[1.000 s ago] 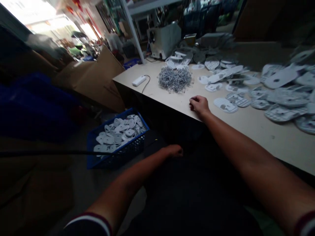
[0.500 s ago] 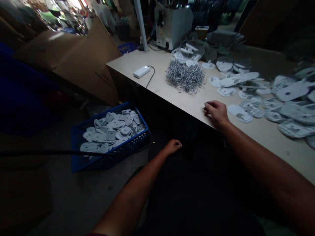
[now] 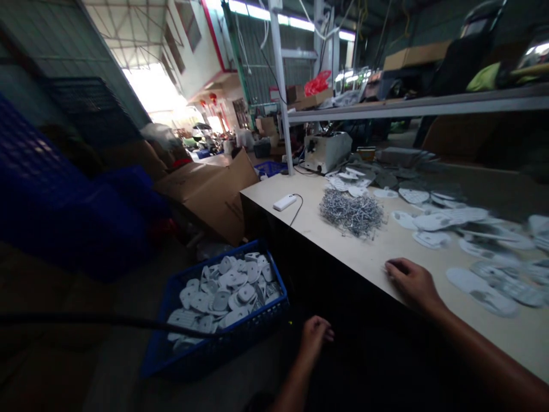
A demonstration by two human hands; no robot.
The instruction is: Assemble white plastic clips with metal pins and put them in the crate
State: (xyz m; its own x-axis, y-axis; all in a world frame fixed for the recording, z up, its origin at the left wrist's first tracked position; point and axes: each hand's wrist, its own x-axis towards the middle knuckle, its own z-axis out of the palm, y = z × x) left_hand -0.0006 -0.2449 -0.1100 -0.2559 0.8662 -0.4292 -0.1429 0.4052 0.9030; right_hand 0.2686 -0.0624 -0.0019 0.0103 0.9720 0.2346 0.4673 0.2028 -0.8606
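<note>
My left hand (image 3: pixel 316 332) hangs in front of my lap, below the table edge, its fingers curled in with nothing visible in them. My right hand (image 3: pixel 414 281) rests at the near edge of the pale table (image 3: pixel 309 226), fingers loosely bent and apart from the thumb, holding nothing that I can see. Just right of it lies a flat white and grey sole-shaped plastic piece (image 3: pixel 482 292). Beyond the hand sits a heap of thin metal pins or nails (image 3: pixel 352 212). More white and grey plastic pieces (image 3: pixel 450 217) are strewn across the table's right side.
A blue crate (image 3: pixel 281 280) full of similar plastic pieces stands on the floor at left. A white power bank (image 3: pixel 285 202) with a dark cable lies near the table's far left corner. Behind are a cardboard box (image 3: pixel 214 197), a metal post (image 3: pixel 281 86) and a boxy machine (image 3: pixel 328 151).
The view has tilted upward, so the table, crate and hands sit lower, and the shelf and building now show. My hands stay nearly in place, holding nothing visible.
</note>
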